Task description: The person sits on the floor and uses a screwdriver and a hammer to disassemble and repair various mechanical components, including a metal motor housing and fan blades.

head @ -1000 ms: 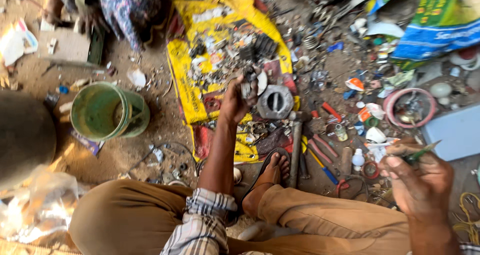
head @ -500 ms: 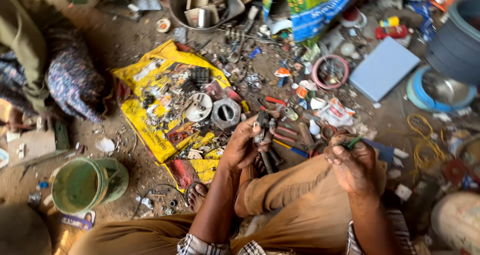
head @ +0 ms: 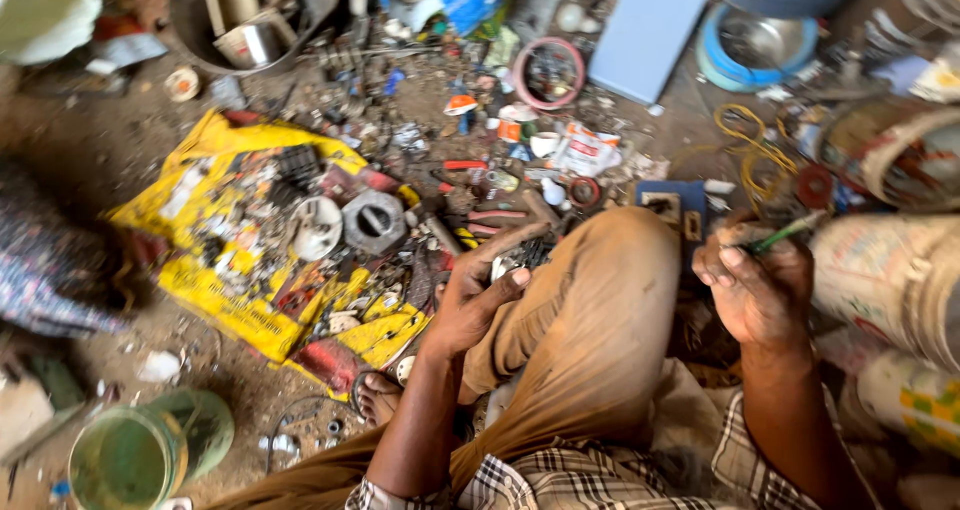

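left hand (head: 478, 295) gripping small dark metal part (head: 512, 260), right hand (head: 755, 290) pinching thin green-handled screwdriver (head: 790, 232).
risk: part could slip into floor scrap, judging by the loose finger grip.

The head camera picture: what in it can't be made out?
- Small dark part in the left hand: fingers cover most of it, kind unclear.
- Green tool in the right hand: tip blurred, handle hidden in the fist.
- Green bucket: cut by the bottom edge.
- Scrap on the yellow sheet: too small and blurred.

Yellow sheet (head: 215, 290), green bucket (head: 140, 455) (sleeves (head: 600, 480) plaid).
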